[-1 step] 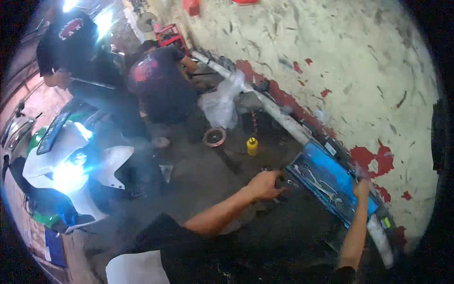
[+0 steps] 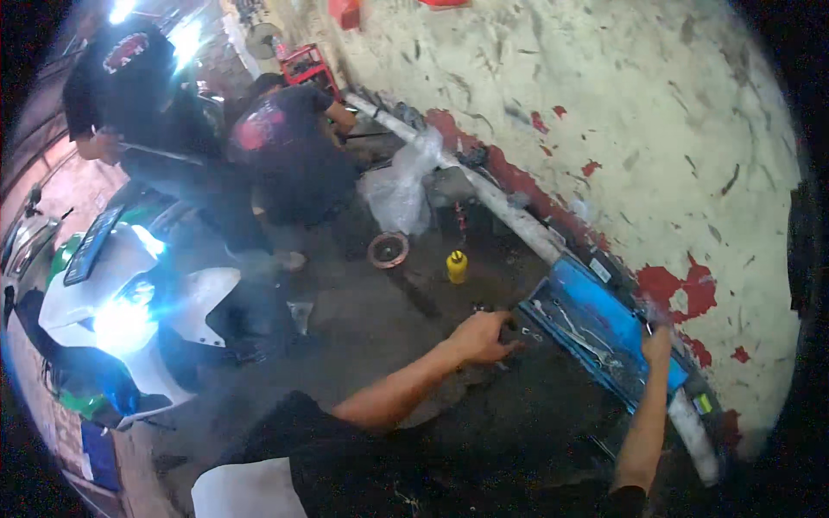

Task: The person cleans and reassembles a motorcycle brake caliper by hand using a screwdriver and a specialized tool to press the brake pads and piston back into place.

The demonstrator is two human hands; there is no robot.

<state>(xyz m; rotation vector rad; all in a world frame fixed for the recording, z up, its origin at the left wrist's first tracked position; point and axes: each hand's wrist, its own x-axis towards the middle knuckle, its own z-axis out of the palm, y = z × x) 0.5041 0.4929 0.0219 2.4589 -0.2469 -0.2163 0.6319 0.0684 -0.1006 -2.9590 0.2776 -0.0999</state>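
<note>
My left hand (image 2: 484,337) is down on the dark floor (image 2: 363,319), just left of the blue toolbox (image 2: 604,332), fingers curled round sth small and dark, prob. a tool or socket, too blurry to say which. A few small metal bits (image 2: 528,333) lie between that hand and the toolbox edge. My right hand (image 2: 658,347) is up at the toolbox's far side, resting on its rim w/ fingers bent over; can't tell if it's gripping anything. The toolbox is open, wrenches (image 2: 577,326) lying inside, and it sits against a pale pipe (image 2: 518,220) running along the foot of the peeling wall (image 2: 622,112). Left of the toolbox, well apart, stands a small yellow bottle (image 2: 457,266), and just beyond it a round ring-shaped part (image 2: 388,249). Further left a white motorbike (image 2: 129,302) w/ its headlight glaring. Two other people in dark shirts (image 2: 285,147) work by the wall beyond the bottle.
</note>
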